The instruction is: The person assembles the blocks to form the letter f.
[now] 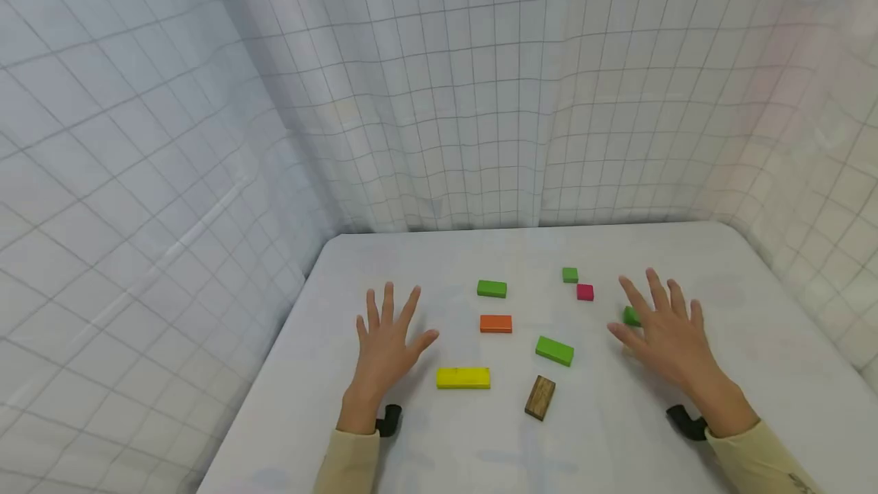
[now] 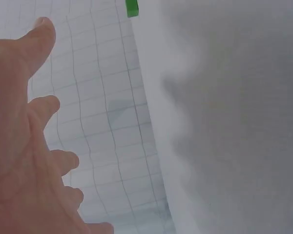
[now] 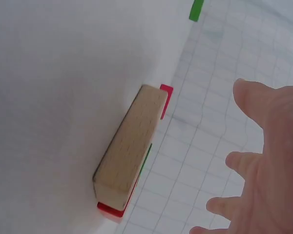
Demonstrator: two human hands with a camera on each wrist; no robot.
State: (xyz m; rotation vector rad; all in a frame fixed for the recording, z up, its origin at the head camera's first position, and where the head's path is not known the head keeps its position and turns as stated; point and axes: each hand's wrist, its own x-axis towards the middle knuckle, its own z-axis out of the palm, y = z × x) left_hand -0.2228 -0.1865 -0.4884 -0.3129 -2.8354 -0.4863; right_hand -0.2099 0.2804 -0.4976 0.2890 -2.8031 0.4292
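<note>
My left hand (image 1: pixel 386 357) hovers over the left part of the white table with fingers spread and holds nothing. Nearest to it is a yellow block (image 1: pixel 463 378), to its right. On the right, my right hand (image 1: pixel 668 334) is also spread and empty, above a green block (image 1: pixel 632 316) that it partly hides. In the right wrist view, a pale wooden block (image 3: pixel 129 141) lies on the table apart from the fingers, with a red piece (image 3: pixel 111 210) at its near end. Between the hands lie an orange block (image 1: pixel 496 324), a green block (image 1: pixel 554 351) and a dark brown wooden block (image 1: pixel 539 398).
Farther back lie another green block (image 1: pixel 491 289), a small green block (image 1: pixel 570 275) and a small red block (image 1: pixel 585 293). White grid-patterned curtains (image 1: pixel 439 97) hang behind and on both sides of the table (image 1: pixel 411 258). Black curved devices (image 1: pixel 388 420) sit at both wrists.
</note>
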